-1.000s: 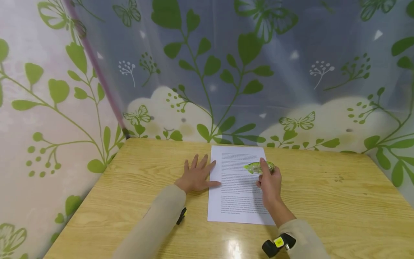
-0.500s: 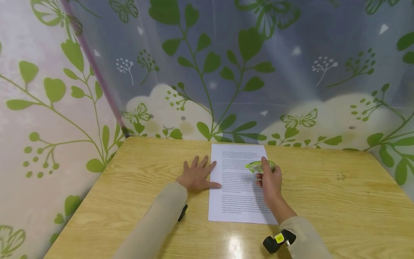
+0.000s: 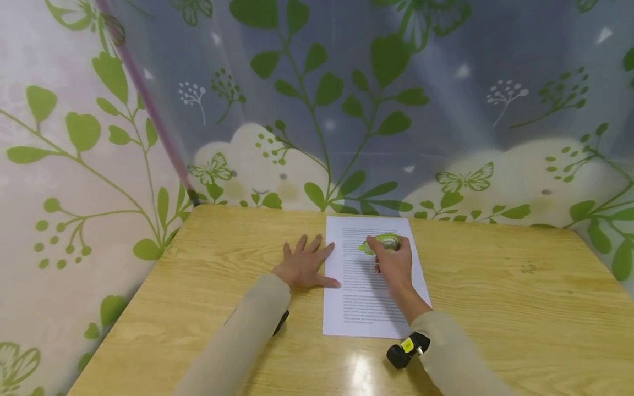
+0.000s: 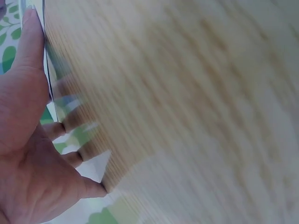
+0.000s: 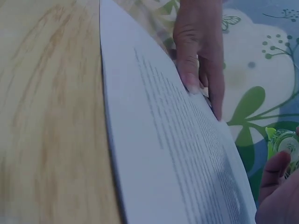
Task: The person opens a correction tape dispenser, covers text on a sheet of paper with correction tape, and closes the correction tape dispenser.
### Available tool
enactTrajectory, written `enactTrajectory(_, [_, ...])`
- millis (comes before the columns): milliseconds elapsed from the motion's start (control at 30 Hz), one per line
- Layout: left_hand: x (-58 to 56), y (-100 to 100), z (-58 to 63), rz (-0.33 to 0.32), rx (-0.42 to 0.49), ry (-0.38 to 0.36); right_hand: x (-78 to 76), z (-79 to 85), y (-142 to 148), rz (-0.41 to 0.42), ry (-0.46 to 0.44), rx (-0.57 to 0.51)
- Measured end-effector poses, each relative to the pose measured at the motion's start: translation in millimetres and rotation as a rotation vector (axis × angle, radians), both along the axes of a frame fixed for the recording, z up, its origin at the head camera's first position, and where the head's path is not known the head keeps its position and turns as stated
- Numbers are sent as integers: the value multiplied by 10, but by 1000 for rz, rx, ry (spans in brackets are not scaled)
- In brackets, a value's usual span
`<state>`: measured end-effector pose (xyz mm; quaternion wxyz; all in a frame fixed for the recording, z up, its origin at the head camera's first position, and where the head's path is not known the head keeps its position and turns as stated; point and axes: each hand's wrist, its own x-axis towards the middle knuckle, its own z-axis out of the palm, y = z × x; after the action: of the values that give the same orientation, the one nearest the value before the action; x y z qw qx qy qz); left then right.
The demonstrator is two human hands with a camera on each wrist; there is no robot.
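Observation:
A white sheet of paper covered in printed lines lies on the wooden table. My left hand is spread flat at its left side, thumb and forefinger touching the margin and the other fingers on the wood. In the left wrist view, the left hand shows its fingers stretched out along the tabletop. Over the upper part of the page, my right hand grips a clear green correction tape, its tip pointing left. The right wrist view shows the correction tape at the right edge, partly cut off.
The wooden table reaches back to a patterned cloth with leaves and butterflies. Another patterned cloth hangs on the left. Each wrist carries a small black camera, the right camera bearing a yellow label.
My right hand has moved left and slightly up over the page, carrying the correction tape. The left hand keeps its place at the paper's margin. The head view has shifted slightly.

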<state>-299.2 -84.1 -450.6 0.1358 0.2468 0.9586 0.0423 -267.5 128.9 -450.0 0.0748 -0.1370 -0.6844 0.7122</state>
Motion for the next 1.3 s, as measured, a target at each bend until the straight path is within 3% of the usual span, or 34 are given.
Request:
enactTrajectory(200, [-19, 84, 22, -7, -17, 5, -96, -135, -101, 16, 16, 143])
enactTrajectory(500, [1, 117, -28, 8, -27, 2, -132, -287, -147, -6, -35, 369])
enactTrajectory(833, [14, 62, -33, 5, -8, -4, -127, -376, -226, 2, -7, 479])
enactTrajectory(1300, [-29, 77, 14, 13, -71, 37, -156, -356, -283, 2, 16, 533])
